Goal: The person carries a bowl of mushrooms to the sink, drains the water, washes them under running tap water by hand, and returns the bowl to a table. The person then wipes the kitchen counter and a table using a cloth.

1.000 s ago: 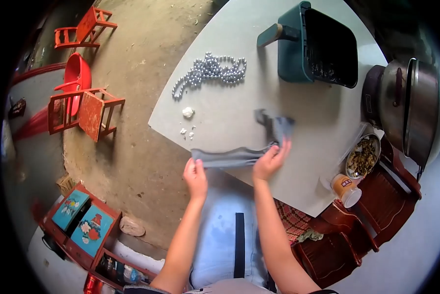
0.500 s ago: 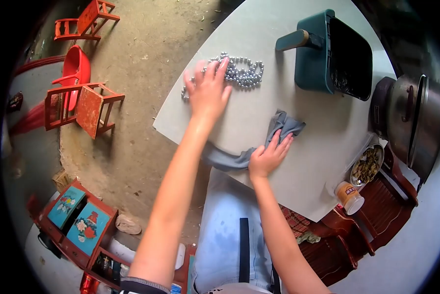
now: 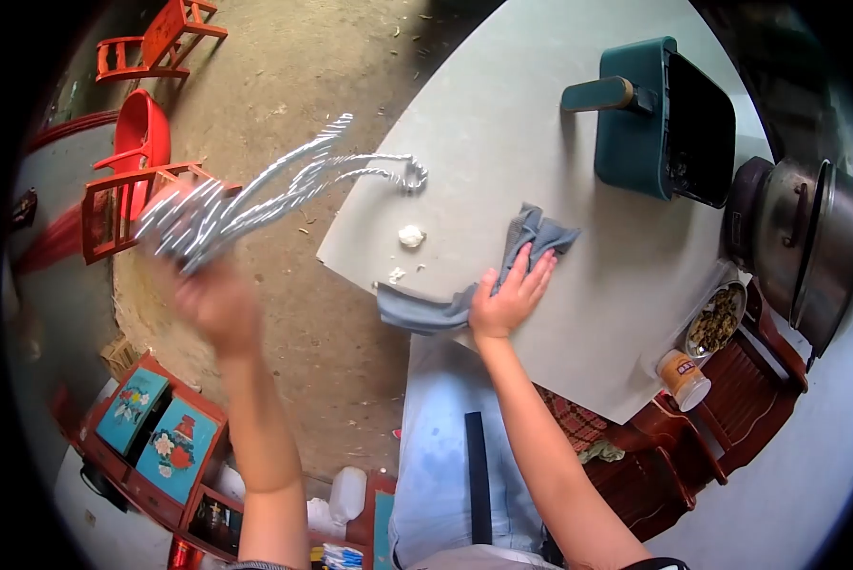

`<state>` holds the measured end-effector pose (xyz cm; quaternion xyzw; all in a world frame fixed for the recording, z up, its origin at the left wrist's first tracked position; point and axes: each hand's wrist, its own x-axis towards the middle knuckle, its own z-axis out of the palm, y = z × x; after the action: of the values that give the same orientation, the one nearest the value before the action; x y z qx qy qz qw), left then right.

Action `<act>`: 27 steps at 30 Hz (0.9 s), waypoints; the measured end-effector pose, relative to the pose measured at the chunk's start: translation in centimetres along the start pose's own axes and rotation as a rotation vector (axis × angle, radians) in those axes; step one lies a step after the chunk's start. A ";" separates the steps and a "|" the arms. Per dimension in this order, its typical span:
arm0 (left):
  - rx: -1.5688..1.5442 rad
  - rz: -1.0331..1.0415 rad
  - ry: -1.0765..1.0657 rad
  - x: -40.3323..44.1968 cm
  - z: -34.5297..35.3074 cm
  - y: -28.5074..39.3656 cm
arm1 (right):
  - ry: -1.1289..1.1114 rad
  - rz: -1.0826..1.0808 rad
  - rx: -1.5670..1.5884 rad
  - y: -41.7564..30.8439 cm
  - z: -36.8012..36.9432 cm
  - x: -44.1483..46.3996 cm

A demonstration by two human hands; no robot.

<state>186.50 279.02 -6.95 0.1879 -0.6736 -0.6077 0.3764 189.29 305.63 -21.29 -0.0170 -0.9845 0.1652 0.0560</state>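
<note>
My left hand point(image 3: 219, 302), smeared by motion, is closed on a bundle of silver bead strings point(image 3: 284, 185) in the air left of the table. The far end of the strings trails over the table's left edge. My right hand point(image 3: 513, 294) holds a grey-blue cloth point(image 3: 426, 309) down on the pale tabletop point(image 3: 483, 104), fingers stretched over it. One end of the cloth bunches up past the fingertips; the other hangs toward the near edge. A small white lump point(image 3: 411, 236) and white crumbs point(image 3: 397, 274) lie left of the cloth.
On the table stands a dark green handled bin point(image 3: 632, 123). To the right are a large metal pot point(image 3: 778, 214), a bowl of food point(image 3: 718, 318), a labelled jar point(image 3: 683, 378) and dark wooden chairs point(image 3: 740, 399). Red stools point(image 3: 165, 47) and a painted cabinet point(image 3: 174, 445) stand left.
My left hand has lifted the bead strings off the table and swung them left, uncovering the white lump and crumbs. My right hand and the cloth have slid slightly left across the tabletop.
</note>
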 end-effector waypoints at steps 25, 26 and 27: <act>0.138 -0.027 0.360 -4.3 -10.3 18.9 | -0.498 0.943 1.957 -21.7 2.4 -0.9; 0.167 0.054 0.331 -4.0 -9.9 19.3 | -0.665 1.150 2.174 -20.5 1.0 -1.4; 0.116 0.057 0.242 -3.7 -9.1 20.3 | -0.707 1.198 2.276 -19.4 0.8 -2.2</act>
<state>199.70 279.37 11.31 0.2622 -0.6621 -0.5299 0.4605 191.11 286.94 -15.88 -0.3450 -0.1013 0.8841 -0.2984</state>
